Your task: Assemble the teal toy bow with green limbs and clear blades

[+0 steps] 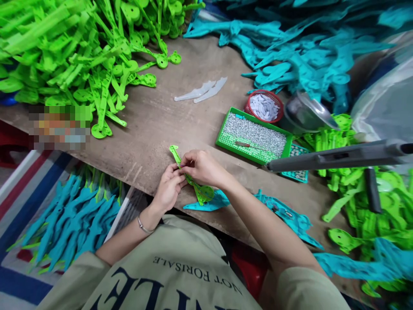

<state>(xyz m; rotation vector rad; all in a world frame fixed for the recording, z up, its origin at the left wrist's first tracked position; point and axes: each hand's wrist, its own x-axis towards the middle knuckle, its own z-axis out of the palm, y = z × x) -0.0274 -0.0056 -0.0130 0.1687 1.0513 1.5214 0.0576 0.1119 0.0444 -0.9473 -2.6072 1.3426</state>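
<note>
Left hand [169, 189] and right hand [201, 168] pinch the mid-shaft of a green plastic piece [204, 193] between closed fingertips; it lies slantwise at the table [155, 125] edge, round end over a teal piece [220, 201]. Bracing the shaft on the table probably steadies the grip

Worn brown table [155, 125]. Far left: green heap [64, 51]. Far right: teal heap [306, 56]. Between them, two white strips [201, 91], touching. Right of centre: green tray [222, 140] of screws, red basket [248, 105] just behind, steel bowl [305, 114] beside it. Right edge: second green heap [371, 202]. Near edge: green piece [206, 193] across a teal piece [219, 201]; more teal parts [287, 215] to the right.
</note>
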